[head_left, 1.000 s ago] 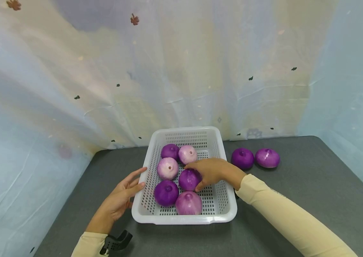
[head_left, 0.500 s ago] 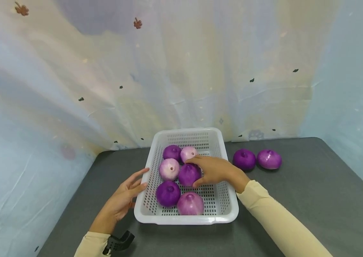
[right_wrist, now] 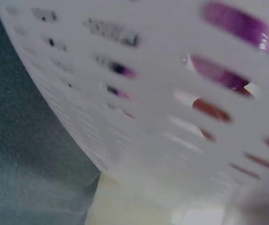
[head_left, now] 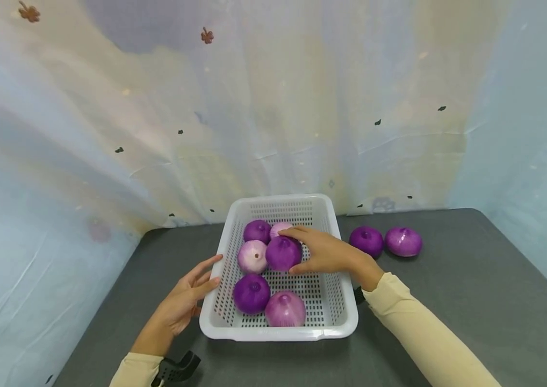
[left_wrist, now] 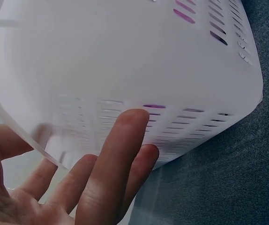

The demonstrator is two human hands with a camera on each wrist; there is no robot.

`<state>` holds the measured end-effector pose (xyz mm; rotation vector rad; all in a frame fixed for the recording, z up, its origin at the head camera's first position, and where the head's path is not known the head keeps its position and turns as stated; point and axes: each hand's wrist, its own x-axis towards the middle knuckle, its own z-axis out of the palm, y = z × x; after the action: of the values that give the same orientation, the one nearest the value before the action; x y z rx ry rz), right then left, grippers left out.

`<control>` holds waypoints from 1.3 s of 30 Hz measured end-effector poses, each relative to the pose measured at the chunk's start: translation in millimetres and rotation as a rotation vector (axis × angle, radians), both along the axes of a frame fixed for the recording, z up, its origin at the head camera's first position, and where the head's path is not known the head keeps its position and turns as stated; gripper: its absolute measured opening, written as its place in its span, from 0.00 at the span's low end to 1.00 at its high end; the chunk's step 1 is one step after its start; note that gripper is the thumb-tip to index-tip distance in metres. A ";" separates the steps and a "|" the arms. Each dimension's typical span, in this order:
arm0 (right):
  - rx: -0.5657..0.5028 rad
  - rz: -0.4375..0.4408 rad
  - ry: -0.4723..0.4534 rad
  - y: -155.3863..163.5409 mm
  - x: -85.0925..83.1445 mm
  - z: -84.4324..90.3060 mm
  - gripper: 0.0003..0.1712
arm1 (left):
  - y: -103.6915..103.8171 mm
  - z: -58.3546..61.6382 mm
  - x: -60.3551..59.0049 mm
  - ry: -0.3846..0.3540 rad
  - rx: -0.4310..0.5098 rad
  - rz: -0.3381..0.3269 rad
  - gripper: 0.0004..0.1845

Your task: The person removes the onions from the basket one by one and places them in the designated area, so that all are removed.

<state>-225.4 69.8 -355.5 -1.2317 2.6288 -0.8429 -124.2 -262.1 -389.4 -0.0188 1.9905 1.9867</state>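
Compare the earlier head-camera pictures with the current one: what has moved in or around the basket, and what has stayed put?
The right hand, gripping a dark purple onion, has carried it toward the far end of the white basket, partly hiding the pale onion behind. The left hand stays against the basket's left wall; the other onions inside and the two on the table are unmoved.

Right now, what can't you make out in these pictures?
- Pale onion, head view: mostly hidden behind the right hand and the dark onion it grips.
- Right wrist view: only the blurred basket wall; the hand is out of view.
- Left wrist view: left hand cut off by the edge.
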 end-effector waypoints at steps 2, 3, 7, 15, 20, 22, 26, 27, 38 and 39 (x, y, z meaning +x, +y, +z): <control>-0.029 -0.012 -0.010 4.1 1.1 3.3 0.48 | 0.2 0.5 0.5 0.000 0.002 -0.001 0.35; -0.042 -0.017 -0.014 6.3 1.7 4.9 0.48 | 0.2 0.7 0.8 0.000 0.001 0.000 0.35; -0.085 -0.037 -0.050 16.8 5.1 11.4 0.49 | 0.1 1.4 1.2 -0.003 -0.004 0.001 0.35; -0.133 -0.138 -0.055 53.1 10.4 21.4 0.50 | 1.2 1.7 -0.6 -0.005 -0.004 0.008 0.35; -0.134 -0.185 -0.006 77.8 12.2 22.8 0.50 | 1.5 1.5 -0.9 -0.012 -0.019 0.031 0.34; -0.139 -0.204 0.001 86.4 12.6 21.4 0.50 | 1.0 1.0 -1.2 -0.010 -0.029 0.033 0.34; -0.148 -0.234 0.020 100.1 14.2 16.8 0.49 | -0.6 0.9 -1.5 -0.009 -0.029 0.028 0.35; -0.150 -0.239 0.022 102.8 14.8 16.0 0.48 | -0.9 1.0 -1.4 -0.010 -0.028 0.028 0.35; -0.113 -0.337 0.033 143.6 24.2 19.3 0.49 | -0.4 2.1 -0.2 -0.012 -0.013 0.018 0.35; -0.107 -0.350 0.034 148.4 26.1 19.8 0.49 | -0.2 2.5 -0.3 -0.011 -0.012 0.012 0.35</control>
<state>-199.3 218.2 -335.7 -0.8197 2.9099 -1.0332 -124.6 -262.3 -386.9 -0.0453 2.0001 1.9777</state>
